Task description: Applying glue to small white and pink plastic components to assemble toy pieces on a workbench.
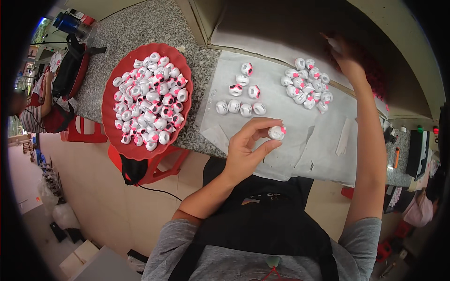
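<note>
The work appears to be partway through. The person's left hand [244,152] has its thumb and fingers closed on one white piece [277,133] with pink at its edge, held above the white sheet [276,165] on the table [136,28]. The right hand [343,54] reaches into the shaded recess [281,21], near some pink bits [372,75]; whether its fingertips are apart or pinching something cannot be told.

On the sheet, eight pieces [246,110] stand set apart on the left, four of them in a row, while a looser cluster [307,86] lies to the right, probably what is left to handle. The red basin [108,107], heaped with pink-marked pieces [150,96], likely holds finished ones, though this is uncertain.
</note>
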A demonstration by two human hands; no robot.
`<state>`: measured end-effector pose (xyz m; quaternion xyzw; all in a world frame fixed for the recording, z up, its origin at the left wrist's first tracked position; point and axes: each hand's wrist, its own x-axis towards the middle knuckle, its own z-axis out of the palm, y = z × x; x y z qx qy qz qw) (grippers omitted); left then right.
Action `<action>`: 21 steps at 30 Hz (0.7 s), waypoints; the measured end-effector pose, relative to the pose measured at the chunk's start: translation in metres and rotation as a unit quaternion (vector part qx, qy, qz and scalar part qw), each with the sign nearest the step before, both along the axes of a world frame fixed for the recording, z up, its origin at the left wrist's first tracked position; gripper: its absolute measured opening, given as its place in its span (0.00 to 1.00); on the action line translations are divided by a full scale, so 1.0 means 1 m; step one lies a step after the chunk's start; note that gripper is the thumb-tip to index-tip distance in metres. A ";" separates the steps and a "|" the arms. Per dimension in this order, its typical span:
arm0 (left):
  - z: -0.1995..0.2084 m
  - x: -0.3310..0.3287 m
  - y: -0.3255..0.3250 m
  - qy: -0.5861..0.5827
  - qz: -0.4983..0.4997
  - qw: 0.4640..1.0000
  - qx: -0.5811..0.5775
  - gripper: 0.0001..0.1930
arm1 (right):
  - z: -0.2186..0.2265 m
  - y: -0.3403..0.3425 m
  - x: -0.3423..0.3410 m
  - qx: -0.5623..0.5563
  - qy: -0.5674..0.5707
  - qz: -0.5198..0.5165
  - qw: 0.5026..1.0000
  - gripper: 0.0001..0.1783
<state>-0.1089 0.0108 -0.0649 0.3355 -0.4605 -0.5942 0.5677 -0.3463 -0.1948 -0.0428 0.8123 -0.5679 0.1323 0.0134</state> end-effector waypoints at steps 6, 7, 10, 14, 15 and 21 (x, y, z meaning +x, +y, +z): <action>-0.001 -0.014 -0.001 0.086 -0.038 0.995 0.036 0.20 | 0.032 0.106 -0.015 0.055 -0.382 -0.067 0.920 0.04; 0.001 -0.011 -0.003 0.087 -0.058 0.994 0.044 0.20 | 0.036 0.131 -0.016 0.021 -0.406 -0.049 0.912 0.03; 0.001 -0.021 0.008 0.073 -0.055 0.994 0.057 0.19 | 0.031 0.173 0.003 0.053 -0.402 -0.019 0.914 0.06; 0.006 -0.040 0.003 0.068 -0.108 0.988 0.090 0.19 | 0.017 0.210 0.012 0.148 -0.552 -0.120 0.812 0.06; 0.007 -0.043 0.007 0.059 -0.102 0.989 0.088 0.19 | 0.014 0.218 0.019 0.161 -0.592 -0.112 0.781 0.06; 0.010 -0.063 0.012 0.091 -0.127 0.983 0.093 0.19 | -0.001 0.246 0.017 0.207 -0.715 -0.104 0.659 0.06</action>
